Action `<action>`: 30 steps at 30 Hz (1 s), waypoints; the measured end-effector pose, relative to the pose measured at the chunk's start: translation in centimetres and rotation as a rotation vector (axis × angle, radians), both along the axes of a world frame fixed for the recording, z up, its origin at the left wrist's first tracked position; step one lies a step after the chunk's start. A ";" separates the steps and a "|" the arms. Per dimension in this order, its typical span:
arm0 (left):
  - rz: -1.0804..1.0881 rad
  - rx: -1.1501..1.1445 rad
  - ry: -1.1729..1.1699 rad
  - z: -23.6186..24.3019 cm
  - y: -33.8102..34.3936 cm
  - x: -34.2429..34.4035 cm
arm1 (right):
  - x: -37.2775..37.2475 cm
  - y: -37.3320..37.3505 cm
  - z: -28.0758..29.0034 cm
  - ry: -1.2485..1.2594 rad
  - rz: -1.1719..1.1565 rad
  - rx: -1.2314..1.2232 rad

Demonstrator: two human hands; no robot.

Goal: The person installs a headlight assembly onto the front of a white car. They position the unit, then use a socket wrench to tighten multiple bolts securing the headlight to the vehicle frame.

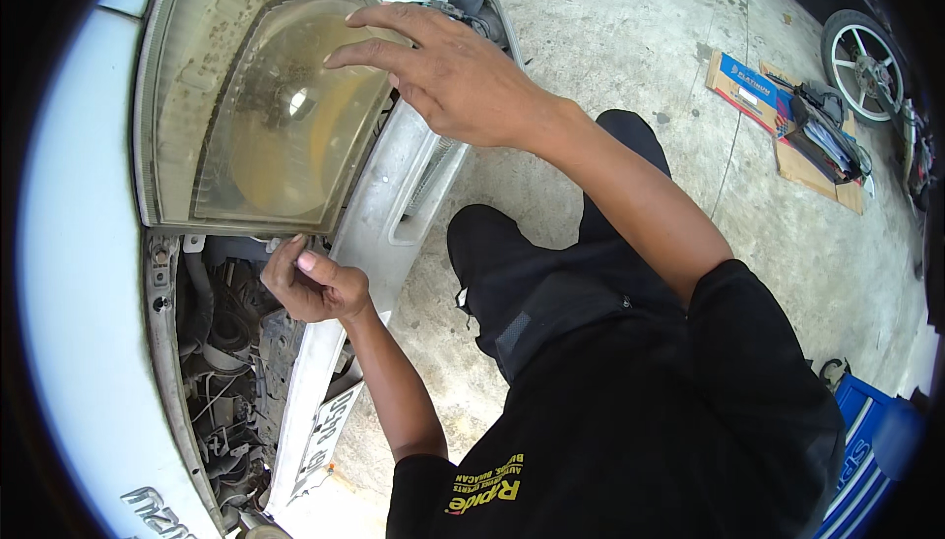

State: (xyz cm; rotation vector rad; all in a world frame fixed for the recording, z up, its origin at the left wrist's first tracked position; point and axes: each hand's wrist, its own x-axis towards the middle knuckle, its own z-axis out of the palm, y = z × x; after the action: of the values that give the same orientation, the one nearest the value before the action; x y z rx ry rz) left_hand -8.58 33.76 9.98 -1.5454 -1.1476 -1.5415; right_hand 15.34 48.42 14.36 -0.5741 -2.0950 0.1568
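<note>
A large yellowed, dirty headlight (295, 145) sits at the corner of a white car body. My right hand (448, 71) is open beside its lens, the fingers spread and reaching over the clear cover; whether the fingertips touch it, I cannot tell. Below the headlight's lower edge is my left hand (315, 283), its fingers curled in with the thumb near them. One fingertip is up against the headlight's edge. Anything inside those curled fingers is hidden. The white bumper (379, 199) runs along the right of the headlight, and my right wrist is past its far end.
An exposed engine bay (231, 342) with hoses and metal parts lies under the headlight, next to the white hood (74, 273). Farther right are a blue box (745, 89) on cardboard, a dark bag (827, 135) and a motorcycle wheel (861, 62). A blue case (856, 441) stands at lower right.
</note>
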 end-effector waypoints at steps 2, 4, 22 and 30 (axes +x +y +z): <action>0.069 -0.064 -0.219 -0.3 -0.4 0.1 | 0.9 -0.1 -1.8 0.031 -0.038 0.065; 0.149 -0.175 -0.403 -0.6 -1.1 0.1 | 2.8 -0.4 -5.3 0.078 -0.040 -0.056; 0.169 -0.471 -0.518 -2.5 -1.5 -2.1 | -1.2 -8.5 -12.2 0.058 -0.024 -1.341; 0.148 -1.596 -0.450 4.4 -6.6 1.0 | 8.5 -8.6 -4.9 0.314 -0.666 -1.489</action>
State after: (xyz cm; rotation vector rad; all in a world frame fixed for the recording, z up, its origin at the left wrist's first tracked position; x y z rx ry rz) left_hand -7.61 27.13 14.42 -1.8243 -3.0717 -0.6828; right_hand 23.81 39.83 9.49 -1.8823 -1.0607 1.3371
